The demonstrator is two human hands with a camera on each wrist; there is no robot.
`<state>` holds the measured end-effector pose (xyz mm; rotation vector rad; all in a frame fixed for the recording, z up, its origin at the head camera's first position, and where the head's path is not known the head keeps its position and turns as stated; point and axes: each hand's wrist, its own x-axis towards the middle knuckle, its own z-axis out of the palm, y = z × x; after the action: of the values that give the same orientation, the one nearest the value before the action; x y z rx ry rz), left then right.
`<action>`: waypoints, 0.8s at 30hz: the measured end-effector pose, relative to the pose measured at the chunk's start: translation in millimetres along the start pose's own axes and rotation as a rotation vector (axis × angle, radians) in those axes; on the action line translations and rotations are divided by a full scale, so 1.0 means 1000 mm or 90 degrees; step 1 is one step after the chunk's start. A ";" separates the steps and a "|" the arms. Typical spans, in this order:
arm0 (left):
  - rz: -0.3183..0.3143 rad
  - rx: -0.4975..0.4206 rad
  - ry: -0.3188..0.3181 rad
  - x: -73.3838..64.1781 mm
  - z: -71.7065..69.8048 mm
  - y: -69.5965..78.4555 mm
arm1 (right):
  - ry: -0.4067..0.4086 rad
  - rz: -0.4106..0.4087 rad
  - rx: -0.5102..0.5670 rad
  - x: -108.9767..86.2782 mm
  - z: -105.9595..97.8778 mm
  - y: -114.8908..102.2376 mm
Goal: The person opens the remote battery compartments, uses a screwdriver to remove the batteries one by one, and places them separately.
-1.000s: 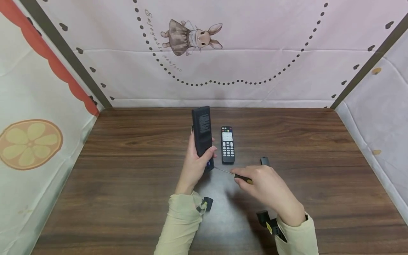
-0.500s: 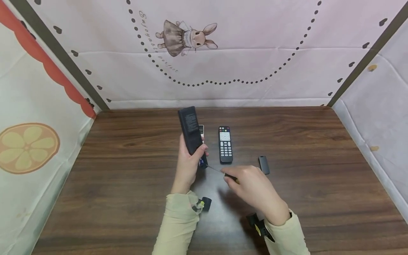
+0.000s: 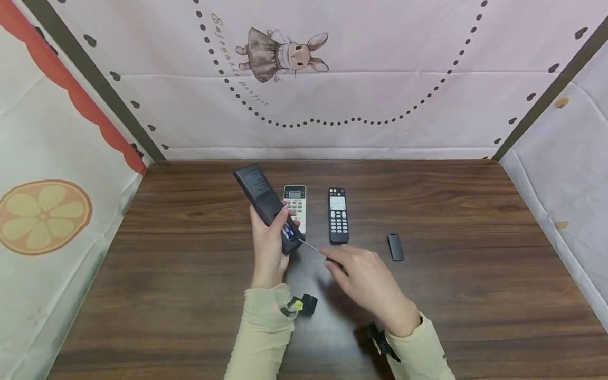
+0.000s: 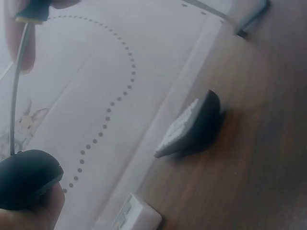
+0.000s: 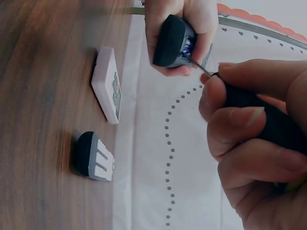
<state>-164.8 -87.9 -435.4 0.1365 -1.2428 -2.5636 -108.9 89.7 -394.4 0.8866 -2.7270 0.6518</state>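
Note:
My left hand (image 3: 268, 245) grips a black remote control (image 3: 263, 195), its back facing up and tilted toward the upper left. The battery compartment at its lower end is uncovered, and blue batteries (image 3: 287, 232) show inside. In my right hand (image 3: 368, 277) is a screwdriver (image 5: 259, 108), its dark handle wrapped by the fingers. The thin metal shaft (image 3: 310, 245) reaches to the compartment's end of the remote, its tip right at the battery opening in the right wrist view.
A white remote (image 3: 298, 211) lies behind the left hand. Beside it is a black remote (image 3: 339, 216) with white buttons. A small dark battery cover (image 3: 395, 247) lies to the right on the wooden table (image 3: 475, 295). Printed cloth (image 3: 380, 63) walls off the back and sides.
The held remote has tilted leftward at its top, uncovering the white remote behind it. My right hand, with the screwdriver, has shifted left, keeping the tip at the compartment. The battery cover is now fully visible.

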 end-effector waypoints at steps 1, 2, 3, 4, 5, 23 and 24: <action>-0.002 -0.004 0.005 0.000 0.000 0.001 | 0.003 0.000 0.004 0.000 0.000 0.000; -0.003 -0.010 0.009 0.001 -0.001 0.001 | 0.006 0.000 0.006 0.000 0.001 0.000; -0.005 -0.017 0.013 0.001 -0.001 0.001 | 0.009 -0.001 0.008 0.000 0.001 0.000; -0.006 -0.021 0.017 0.002 -0.002 0.002 | 0.010 -0.001 0.009 0.000 0.002 0.000; -0.006 -0.026 0.021 0.002 -0.002 0.002 | 0.011 -0.002 0.010 0.000 0.002 0.000; -0.006 -0.074 0.062 0.004 -0.009 0.006 | 0.017 -0.002 0.025 0.003 0.011 -0.004; -0.009 -0.076 0.063 0.004 -0.010 0.007 | 0.018 -0.002 0.026 0.003 0.012 -0.004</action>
<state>-165.1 -100.1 -436.0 0.2455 -1.0538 -2.6014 -109.6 79.4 -402.1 0.8842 -2.6958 0.7154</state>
